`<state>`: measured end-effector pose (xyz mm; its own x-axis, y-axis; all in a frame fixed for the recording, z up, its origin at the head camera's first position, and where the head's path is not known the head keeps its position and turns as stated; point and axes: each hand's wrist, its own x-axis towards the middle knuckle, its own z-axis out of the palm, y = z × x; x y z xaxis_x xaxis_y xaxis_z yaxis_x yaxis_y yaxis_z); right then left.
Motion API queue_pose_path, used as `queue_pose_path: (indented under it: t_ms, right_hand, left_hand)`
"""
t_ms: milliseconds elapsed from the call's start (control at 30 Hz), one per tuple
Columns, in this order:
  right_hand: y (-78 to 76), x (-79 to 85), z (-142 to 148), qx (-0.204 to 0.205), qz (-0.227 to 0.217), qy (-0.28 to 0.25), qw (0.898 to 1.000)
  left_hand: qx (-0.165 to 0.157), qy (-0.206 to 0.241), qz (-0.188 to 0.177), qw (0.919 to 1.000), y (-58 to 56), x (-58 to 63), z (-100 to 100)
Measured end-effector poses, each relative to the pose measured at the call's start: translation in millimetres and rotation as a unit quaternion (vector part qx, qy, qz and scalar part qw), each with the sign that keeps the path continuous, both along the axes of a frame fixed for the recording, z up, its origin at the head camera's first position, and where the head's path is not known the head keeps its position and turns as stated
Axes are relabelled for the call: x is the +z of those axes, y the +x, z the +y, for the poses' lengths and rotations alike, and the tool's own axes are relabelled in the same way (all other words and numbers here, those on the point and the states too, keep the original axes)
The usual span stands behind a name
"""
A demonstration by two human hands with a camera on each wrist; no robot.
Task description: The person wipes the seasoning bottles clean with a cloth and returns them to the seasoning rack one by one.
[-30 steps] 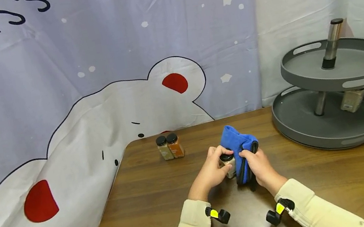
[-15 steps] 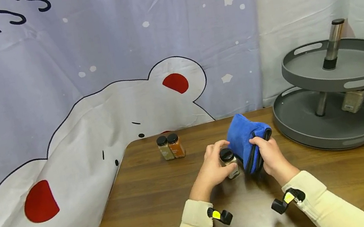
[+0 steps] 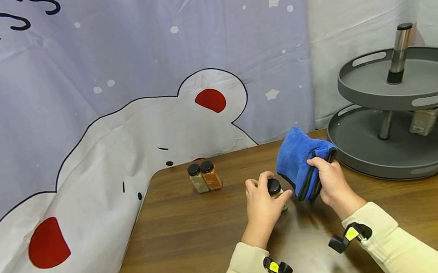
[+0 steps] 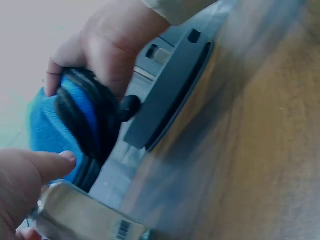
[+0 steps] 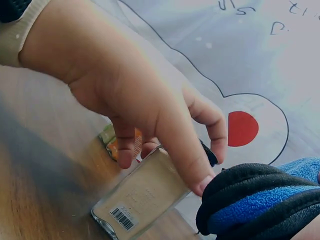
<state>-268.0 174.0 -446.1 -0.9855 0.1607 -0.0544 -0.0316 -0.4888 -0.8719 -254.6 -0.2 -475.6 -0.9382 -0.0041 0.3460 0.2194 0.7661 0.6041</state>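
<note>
In the head view my left hand (image 3: 262,206) grips a small glass spice jar (image 3: 274,186) with a black lid, thumb on one side and fingers on the other. The right wrist view shows pale powder inside this jar (image 5: 145,197) and a barcode near its base. To its right my right hand (image 3: 333,182) pinches a folded blue cloth (image 3: 301,156) with black edging, its thumb on top. In the left wrist view the folded layers of the cloth (image 4: 82,117) hang beside the jar (image 4: 82,215). Most of the jar is hidden by my left hand in the head view.
Two more black-lidded spice jars, one greenish (image 3: 197,178) and one orange (image 3: 211,175), stand side by side at the back left of the wooden table (image 3: 168,251). A grey two-tier round tray (image 3: 401,159) stands at the right, a jar (image 3: 424,121) on its lower tier.
The cloth has moved right and up in my right hand, away from the jar. My left hand has turned round the jar, its thumb now across the front.
</note>
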Motion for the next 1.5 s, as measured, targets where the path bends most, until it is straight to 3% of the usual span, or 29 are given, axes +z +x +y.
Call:
queue_pose_path:
  t_ms: [200,433,567,700,900,1133,1233,1500]
  right_hand:
    - [0.2,-0.1,-0.3,-0.006,0.002,0.003,1.000]
    - [-1.3,-1.2,1.3,-0.006,-0.005,0.009,1.000]
    - [-1.3,-1.4,1.7,-0.007,-0.008,0.010,1.000]
    - [-1.2,-1.9,1.9,-0.005,-0.006,0.010,1.000]
    - [-1.0,-2.8,2.7,-0.004,-0.005,0.012,1.000]
    - [-2.0,-4.4,2.0,0.000,-0.008,0.012,1.000]
    - [-2.0,-4.8,1.3,0.001,-0.011,0.009,1.000]
    - [0.8,-0.6,-1.1,0.000,-0.001,0.027,1.000]
  left_hand:
    - [0.006,-0.003,0.041,0.9991,-1.4,-8.1,1.6]
    - [-0.005,0.009,0.038,0.9992,-3.5,-8.9,-1.0]
    - [-0.033,0.024,0.029,0.9987,-5.2,-5.5,-5.6]
    - [-0.085,0.043,0.000,0.9955,-8.8,-3.0,-14.1]
    - [-0.166,0.053,-0.054,0.9832,-15.6,-1.2,-28.4]
    - [-0.263,0.085,-0.087,0.9570,-19.9,3.3,-40.9]
    - [-0.279,0.093,-0.094,0.9512,-19.8,4.4,-43.2]
    - [-0.292,0.115,-0.092,0.9451,-22.8,1.3,-46.2]
